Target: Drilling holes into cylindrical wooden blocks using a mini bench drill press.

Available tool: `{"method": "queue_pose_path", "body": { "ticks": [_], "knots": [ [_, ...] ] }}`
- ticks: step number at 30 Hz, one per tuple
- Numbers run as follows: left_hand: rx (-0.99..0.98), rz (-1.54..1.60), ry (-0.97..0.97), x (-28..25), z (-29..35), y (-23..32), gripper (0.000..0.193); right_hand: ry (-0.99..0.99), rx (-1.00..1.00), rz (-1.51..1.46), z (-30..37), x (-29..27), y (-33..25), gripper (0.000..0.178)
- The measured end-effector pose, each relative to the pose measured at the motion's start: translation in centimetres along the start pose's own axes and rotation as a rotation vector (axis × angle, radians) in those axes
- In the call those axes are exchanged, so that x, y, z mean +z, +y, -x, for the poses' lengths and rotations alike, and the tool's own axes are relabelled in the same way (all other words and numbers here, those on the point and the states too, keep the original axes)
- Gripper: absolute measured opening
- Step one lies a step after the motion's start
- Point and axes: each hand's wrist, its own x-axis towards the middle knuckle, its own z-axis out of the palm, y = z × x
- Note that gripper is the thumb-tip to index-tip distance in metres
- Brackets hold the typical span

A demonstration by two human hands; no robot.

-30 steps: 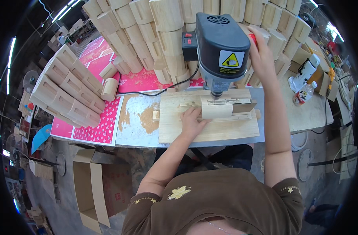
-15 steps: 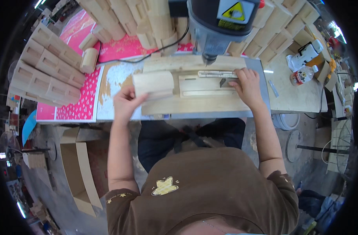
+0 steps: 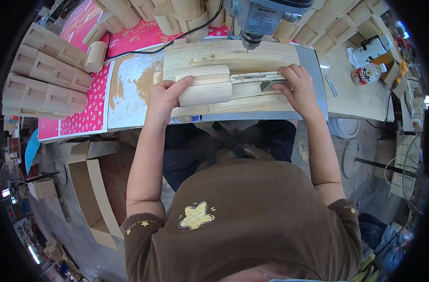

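My left hand (image 3: 166, 96) grips the left end of a pale, round-sided wooden block (image 3: 205, 89), thumb on top. The block lies level above a wooden board (image 3: 270, 58) on the bench. My right hand (image 3: 296, 87) pinches the right end of a narrow, light strip (image 3: 254, 78) with dark marks along it. The strip's left end meets the right end face of the block; whether it goes inside I cannot tell. A small dark metal piece (image 3: 265, 86) is beside my right fingertips. The drill press chuck (image 3: 251, 42) hangs beyond the block.
Stacks of similar wooden blocks with slots (image 3: 54, 77) stand at left and along the back. A black cable (image 3: 172, 42) crosses the bench. At right are a bottle (image 3: 368, 74) and a white spray-type container (image 3: 369, 50). An open cardboard box (image 3: 94, 188) is on the floor.
My left hand has brought the block right, up against the strip held by my right hand. The whole view has shifted, so the drill press sits higher in the picture.
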Motion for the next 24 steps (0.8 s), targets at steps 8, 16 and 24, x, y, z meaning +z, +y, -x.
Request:
{"method": "queue_pose_path", "body": {
  "ticks": [8,16,24],
  "knots": [
    [-0.12,0.004,-0.096,0.4,0.0,0.3,0.041,0.004,-0.008,-0.025,0.1,-0.3,1.2,0.031],
    [-0.034,0.053,-0.187,4.2,-0.2,-1.3,0.044,-0.007,-0.024,0.009,-0.2,-0.1,-0.7,0.036],
    [0.769,-0.45,-0.12,7.5,0.5,-4.7,0.069,0.115,0.024,-0.015,-0.6,0.9,2.1,0.047]
  ]
}}
